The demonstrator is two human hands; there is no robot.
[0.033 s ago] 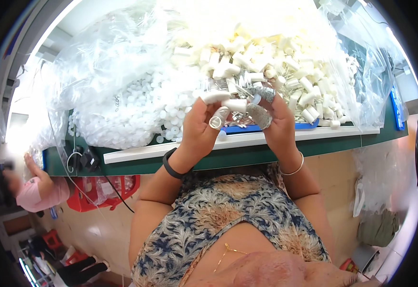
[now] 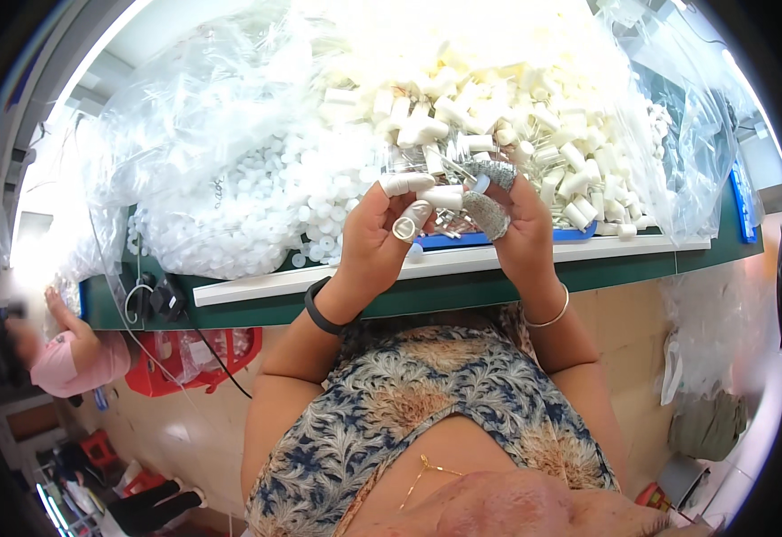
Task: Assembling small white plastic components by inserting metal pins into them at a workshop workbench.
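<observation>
My left hand (image 2: 369, 234), with white coverings on its thumb and forefinger, pinches the left end of a short white cylinder (image 2: 446, 197). Opposite it, my right hand (image 2: 525, 225) is closed, its thumb and forefinger wrapped in grey, rough-looking tape. Between those taped tips sits a small translucent bluish-white cap (image 2: 480, 184), close to the cylinder's right end; whether the two touch I cannot tell. Just beyond my fingers lies a heap of similar white cylinders (image 2: 575, 159) with thin metal wires. Left of it is a pile of small translucent caps (image 2: 319, 215).
A large clear plastic bag (image 2: 203, 98) covers the left of the green table (image 2: 319, 309). A white strip (image 2: 266, 285) runs along its front edge, by a blue tray (image 2: 574, 234). Black plugs (image 2: 167, 298) and a red basket (image 2: 154, 367) are at left, near another person in pink (image 2: 82, 362).
My left thumb and forefinger have shifted slightly right, covering more of the white cylinder's end. My right hand stays almost where it was.
</observation>
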